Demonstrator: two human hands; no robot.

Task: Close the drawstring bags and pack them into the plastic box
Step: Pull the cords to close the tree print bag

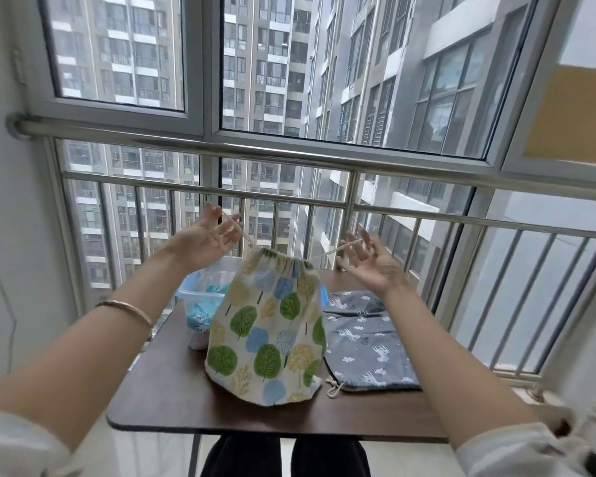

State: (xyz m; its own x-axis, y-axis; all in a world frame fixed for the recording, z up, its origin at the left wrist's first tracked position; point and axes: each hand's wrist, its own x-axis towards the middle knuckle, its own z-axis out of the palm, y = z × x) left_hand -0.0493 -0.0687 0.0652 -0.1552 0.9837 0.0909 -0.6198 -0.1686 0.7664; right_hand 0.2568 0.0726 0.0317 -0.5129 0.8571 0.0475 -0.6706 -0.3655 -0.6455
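Observation:
A cream drawstring bag (269, 328) printed with green, blue and yellow trees stands upright on the dark table (172, 401), its mouth gathered almost shut. Its cord runs out taut to both sides. My left hand (209, 241) is raised up and left of the bag's mouth and pinches the left cord end at its fingertips, the other fingers spread. My right hand (369, 261) pinches the right cord end in the same way. Behind the bag on the left stands the clear plastic box (200, 294), with blue and pink cloth inside. A grey bag (365, 339) with white unicorns lies flat to the right.
The small table stands against a metal railing (289, 197) and large windows. A white wall is close on the left. The grey bag's cord end (332, 390) lies near the table's front edge. My dark-trousered knees show under the table.

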